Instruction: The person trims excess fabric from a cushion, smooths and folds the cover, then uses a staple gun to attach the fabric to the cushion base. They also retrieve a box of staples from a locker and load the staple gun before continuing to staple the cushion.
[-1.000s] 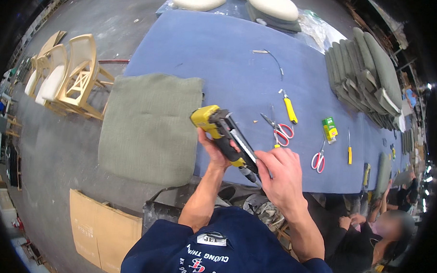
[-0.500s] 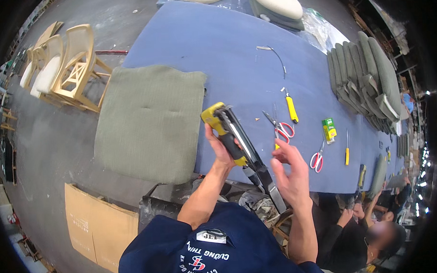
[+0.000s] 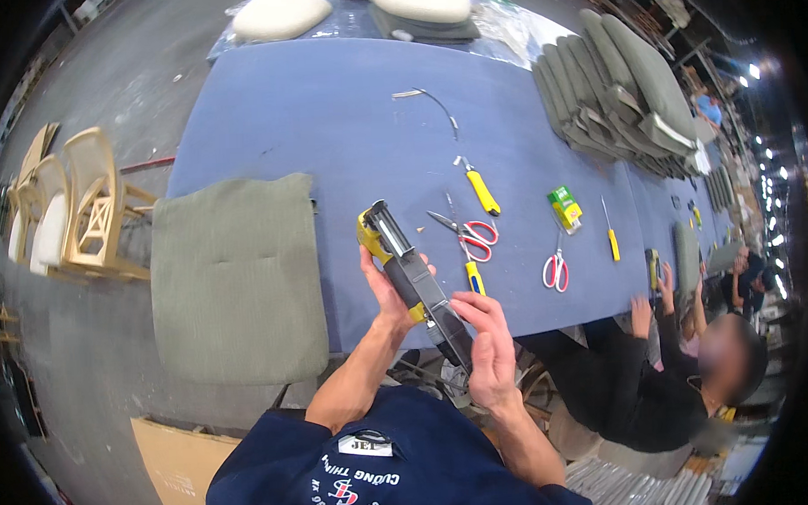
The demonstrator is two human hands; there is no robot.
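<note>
My left hand [image 3: 385, 291] is wrapped around the grip of a yellow and black staple gun [image 3: 414, 274], held tilted above the table's near edge. A bright metal rail shows in its long magazine near the yellow head. My right hand [image 3: 487, 343] has its fingers bent against the magazine's lower part, thumb raised. Just beyond lie red-handled scissors [image 3: 479, 239] and a yellow-handled screwdriver [image 3: 473, 277]. To the left, a grey-green padded fabric panel [image 3: 236, 276] overhangs the table edge.
On the blue table [image 3: 328, 104] lie a yellow knife [image 3: 482, 192], a green-yellow box [image 3: 564, 209], more scissors [image 3: 556, 269] and a slim screwdriver [image 3: 613, 241]. Stacked grey cushions [image 3: 616, 89] stand far right. A co-worker [image 3: 640, 378] sits at right; wooden chairs [image 3: 91, 201] stand left.
My right hand has come in from beside the staple gun to touch its magazine. The exposed metal rail looks shorter, and the tool has turned slightly. The whole view has shifted.
</note>
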